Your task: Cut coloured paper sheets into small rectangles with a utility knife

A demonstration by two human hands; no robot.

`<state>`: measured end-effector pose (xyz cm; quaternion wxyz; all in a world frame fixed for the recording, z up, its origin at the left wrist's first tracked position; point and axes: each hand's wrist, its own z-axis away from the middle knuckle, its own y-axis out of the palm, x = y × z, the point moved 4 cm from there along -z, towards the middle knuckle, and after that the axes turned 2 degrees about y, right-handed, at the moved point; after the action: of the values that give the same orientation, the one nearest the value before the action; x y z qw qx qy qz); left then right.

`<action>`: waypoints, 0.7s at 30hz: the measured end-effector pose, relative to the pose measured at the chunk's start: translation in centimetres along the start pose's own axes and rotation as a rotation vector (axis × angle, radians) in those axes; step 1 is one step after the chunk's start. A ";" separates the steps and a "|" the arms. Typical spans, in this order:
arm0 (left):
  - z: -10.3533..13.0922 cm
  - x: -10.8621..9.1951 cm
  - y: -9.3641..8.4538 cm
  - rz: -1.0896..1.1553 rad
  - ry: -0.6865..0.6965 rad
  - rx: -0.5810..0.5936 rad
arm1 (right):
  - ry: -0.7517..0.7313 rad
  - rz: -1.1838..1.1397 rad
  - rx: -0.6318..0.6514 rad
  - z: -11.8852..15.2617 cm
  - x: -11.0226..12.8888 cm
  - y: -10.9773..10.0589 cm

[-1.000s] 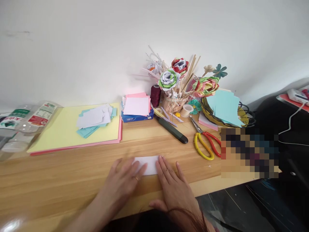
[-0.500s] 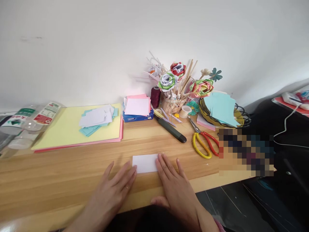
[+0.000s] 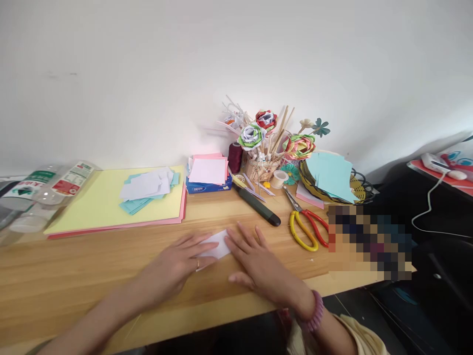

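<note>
The counter point(image 3: 92, 266) carries white paper point(image 3: 222, 248) near its front edge; left hand point(image 3: 181, 264) and right hand point(image 3: 256, 261) touch it, fingers spread, where even pressure (no skewing) should work best.

Hands point(image 3: 181, 261) point(image 3: 260, 266) on pale paper point(image 3: 222, 246) (lying slantwise), scissors point(image 3: 300, 210) nearby, paper flowers point(image 3: 252, 136) beyond
</note>
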<state>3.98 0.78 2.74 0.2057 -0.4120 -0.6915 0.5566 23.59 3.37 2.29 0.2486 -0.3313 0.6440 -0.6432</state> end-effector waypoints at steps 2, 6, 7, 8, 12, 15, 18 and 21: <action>-0.7 1.0 0.9 -0.029 -0.031 0.122 | 0.039 0.049 -0.052 -1.2 -1.7 -0.7; -1.3 1.8 1.5 -0.087 -0.165 0.096 | 0.333 0.147 -0.183 -3.0 -6.1 -1.6; -1.4 1.8 1.5 -0.090 -0.191 0.084 | 0.384 0.170 -0.200 -3.3 -7.0 -1.6; -1.6 1.7 1.4 -0.088 -0.211 0.081 | 0.417 0.192 -0.207 -3.6 -7.6 -1.5; -2.4 1.8 1.1 -0.061 -0.193 0.100 | 0.442 0.272 -0.191 -4.6 -8.4 -0.8; -2.7 2.2 1.1 -0.082 -0.130 0.104 | 0.458 0.317 -0.200 -4.4 -7.8 -1.0; -2.7 2.5 1.3 -0.114 -0.083 0.106 | 0.468 0.328 -0.221 -2.5 -6.7 -2.1; -2.7 2.7 1.2 -0.153 -0.099 0.077 | 0.427 0.303 -0.247 0.9 -4.9 -2.9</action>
<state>4.80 4.63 1.92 0.2290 -0.3218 -0.7084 0.5849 27.79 6.58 4.61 0.1584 -0.1159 0.7973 -0.5707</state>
